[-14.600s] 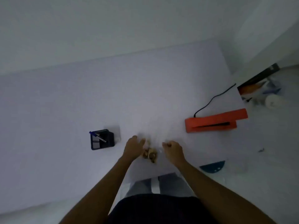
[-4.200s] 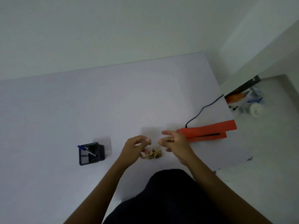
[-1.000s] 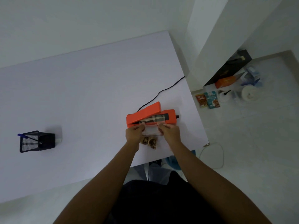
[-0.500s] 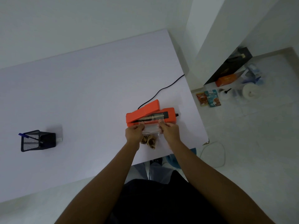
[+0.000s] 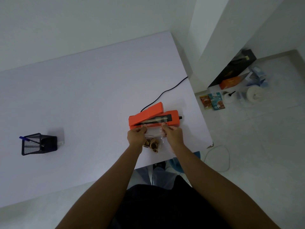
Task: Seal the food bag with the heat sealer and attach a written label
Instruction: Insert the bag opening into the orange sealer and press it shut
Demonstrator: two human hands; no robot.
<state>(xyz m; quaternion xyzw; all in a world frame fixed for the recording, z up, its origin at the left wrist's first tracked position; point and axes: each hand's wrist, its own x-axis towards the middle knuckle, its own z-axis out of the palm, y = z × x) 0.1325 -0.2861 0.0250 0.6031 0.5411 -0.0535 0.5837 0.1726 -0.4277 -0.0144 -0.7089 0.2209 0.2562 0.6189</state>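
Nearest us, our 2 forearms converge on the small clear plastic food bag (image 5: 154, 136), which lies flat on the white table (image 5: 82, 100) close to its near edge. The brown food pieces (image 5: 152, 144) sit bunched at the bag's near end, between our wrists. Our left hand (image 5: 136, 138) pinches the bag's left corner and our right hand (image 5: 173, 135) pinches the right corner, so that the open mouth is drawn taut between them. The mouth's long axis runs left to right, parallel to the sealing strip of the orange plastic heat sealer (image 5: 153, 119) just beyond our fingertips. The sealer's hinged arm (image 5: 148, 111) is raised, pivoted at the left end, leaving the strip exposed. We judge that the mouth must be laid straight across this strip before the arm is pressed down; the right hand is nearer the arm's free end, and nothing stands in the way. Whether the film already rests on the strip we cannot tell. Behind the sealer, its black power cord (image 5: 165, 93) trails toward the table's far right edge. Well apart to the left stands a black mesh pen holder (image 5: 38, 144) holding 1 blue pen (image 5: 24, 138); no label is discernible.
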